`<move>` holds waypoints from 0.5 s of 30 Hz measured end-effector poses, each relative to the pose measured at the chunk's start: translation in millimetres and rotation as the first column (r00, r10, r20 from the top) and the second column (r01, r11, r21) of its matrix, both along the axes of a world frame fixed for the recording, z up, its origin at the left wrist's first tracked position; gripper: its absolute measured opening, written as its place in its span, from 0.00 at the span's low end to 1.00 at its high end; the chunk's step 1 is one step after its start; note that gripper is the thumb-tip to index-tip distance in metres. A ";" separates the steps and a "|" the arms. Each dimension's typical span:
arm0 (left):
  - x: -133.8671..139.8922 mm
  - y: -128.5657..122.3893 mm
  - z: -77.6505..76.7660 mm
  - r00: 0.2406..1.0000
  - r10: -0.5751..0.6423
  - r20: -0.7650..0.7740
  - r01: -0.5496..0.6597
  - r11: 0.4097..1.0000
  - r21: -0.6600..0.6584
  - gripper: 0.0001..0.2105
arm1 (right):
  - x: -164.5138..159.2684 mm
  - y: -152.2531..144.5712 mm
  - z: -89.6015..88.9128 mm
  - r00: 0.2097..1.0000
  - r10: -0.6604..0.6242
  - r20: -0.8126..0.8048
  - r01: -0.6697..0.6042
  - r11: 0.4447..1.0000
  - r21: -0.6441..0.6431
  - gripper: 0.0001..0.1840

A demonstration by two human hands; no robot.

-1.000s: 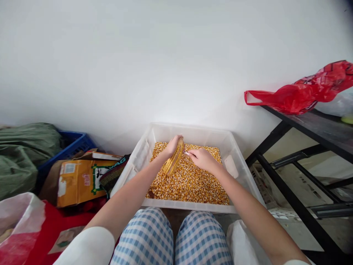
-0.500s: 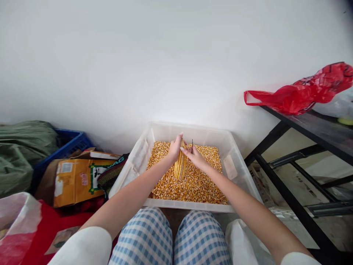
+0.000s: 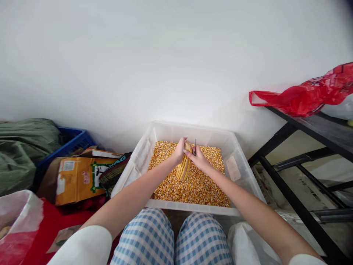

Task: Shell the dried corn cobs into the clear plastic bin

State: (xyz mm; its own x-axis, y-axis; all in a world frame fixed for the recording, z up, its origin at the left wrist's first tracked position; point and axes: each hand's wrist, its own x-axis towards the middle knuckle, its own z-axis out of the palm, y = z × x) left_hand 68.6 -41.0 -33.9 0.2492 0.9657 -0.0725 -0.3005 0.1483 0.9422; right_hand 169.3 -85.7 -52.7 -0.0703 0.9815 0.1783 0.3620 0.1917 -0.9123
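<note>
An ear of corn (image 3: 183, 170) with yellow kernels is held at a tilt over loose kernels, its lower end toward me. My left hand (image 3: 179, 151) is closed around its far part from the left. On the other side, my right hand (image 3: 199, 159) is closed on a slim dark pointed tool (image 3: 195, 142) whose thin end sticks up; its exact kind is hard to make out. The right thumb lies against the ear. Below both hands, loose corn kernels (image 3: 198, 186) cover the floor of a translucent plastic bin (image 3: 193, 207).
At the left are a blue crate (image 3: 74, 141) under green cloth, an orange cardboard box (image 3: 77, 180) and a red-and-white bag (image 3: 30, 228). A black metal rack (image 3: 286, 184) bearing a red plastic bag (image 3: 300, 97) stands at the right. A white wall rises behind the bin.
The ear has tilted, its far end leaning more to the right. Both hands stay on it, with the right thumb across its side. The whole view has shifted slightly.
</note>
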 end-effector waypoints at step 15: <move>-10.4 2.3 15.2 0.978 -0.152 0.141 0.173 0.972 -0.157 0.19 | 5.6 1.4 5.3 1.000 0.029 0.007 -0.029 0.999 0.032 0.20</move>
State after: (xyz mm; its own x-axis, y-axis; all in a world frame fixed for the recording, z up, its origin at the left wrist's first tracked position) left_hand 58.1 -38.6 -18.6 0.4196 0.8882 -0.1871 -0.3751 0.3574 0.8553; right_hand 174.9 -84.3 -47.4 -0.1001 0.9728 0.2090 0.3615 0.2312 -0.9032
